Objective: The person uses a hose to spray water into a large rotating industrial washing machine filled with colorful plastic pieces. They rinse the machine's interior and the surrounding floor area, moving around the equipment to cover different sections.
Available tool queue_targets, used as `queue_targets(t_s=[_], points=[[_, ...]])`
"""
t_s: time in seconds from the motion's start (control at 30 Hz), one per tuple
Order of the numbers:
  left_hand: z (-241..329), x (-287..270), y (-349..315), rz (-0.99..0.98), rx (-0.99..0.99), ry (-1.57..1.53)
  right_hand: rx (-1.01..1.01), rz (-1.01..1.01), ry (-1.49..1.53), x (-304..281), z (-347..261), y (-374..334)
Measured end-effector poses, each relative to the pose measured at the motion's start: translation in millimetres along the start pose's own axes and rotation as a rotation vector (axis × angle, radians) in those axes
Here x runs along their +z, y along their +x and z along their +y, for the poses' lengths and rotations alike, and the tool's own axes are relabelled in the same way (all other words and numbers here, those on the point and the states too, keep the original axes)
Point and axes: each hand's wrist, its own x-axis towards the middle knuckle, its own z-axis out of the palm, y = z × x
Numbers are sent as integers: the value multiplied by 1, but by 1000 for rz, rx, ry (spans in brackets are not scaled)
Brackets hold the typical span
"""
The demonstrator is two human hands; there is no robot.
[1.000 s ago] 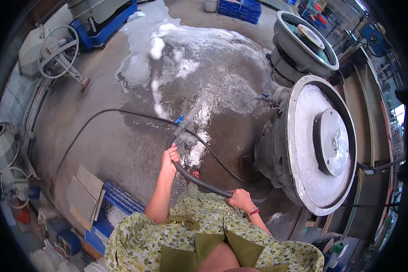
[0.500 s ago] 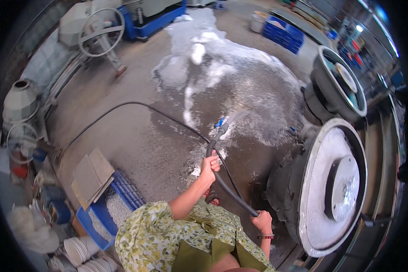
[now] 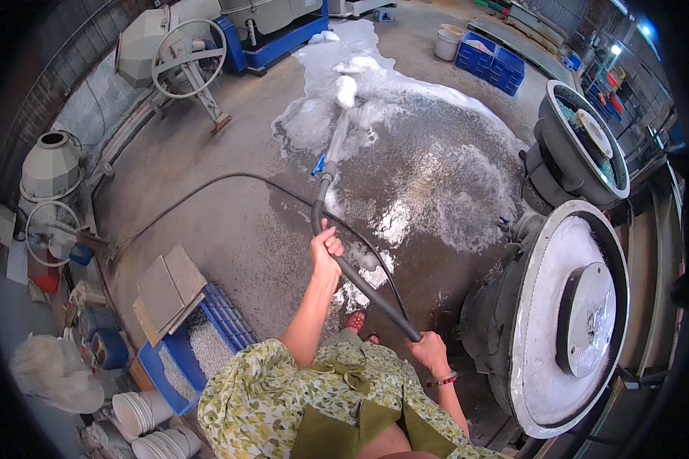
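Note:
My left hand [image 3: 327,246] is wrapped round a thick dark hose [image 3: 371,294], part way along it. Lower down and to the right, my right hand [image 3: 430,353] grips the same hose near where it bends out of sight. A blue valve lever [image 3: 318,164] sticks out beside the grey fitting at its far end. Water streams from that end toward white foam [image 3: 346,92] on the wet concrete floor [image 3: 406,176]. A thinner stretch of black hose [image 3: 245,175] arcs over the floor from the left and passes behind the thick part.
At right stand two round tubs, the nearer tub [image 3: 517,329] with a white inside and the farther tub [image 3: 620,172]. Blue crates [image 3: 491,65] and a bucket [image 3: 448,42] sit far off. Near left, a blue crate [image 3: 172,382] holds pale pellets. Machines with handwheels [image 3: 189,55] line the left.
Both hands and the hose have shifted left. The hose end has swung left and farther out, so its stream now runs toward the foam rather than the wet floor at right.

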Motion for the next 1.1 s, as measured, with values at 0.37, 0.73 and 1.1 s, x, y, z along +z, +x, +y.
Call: queue_targets(t_s=[0.37,0.73,1.1], points=[[-33,-98,-20,245,-53,-96,-25,-23,-126,20,51,-9],[-23,-138,-30,331,52,-99,-29,-95,-172,38,51,0],[42,-58,62,195,96,-115,24,10,-99,34,-45,65]])
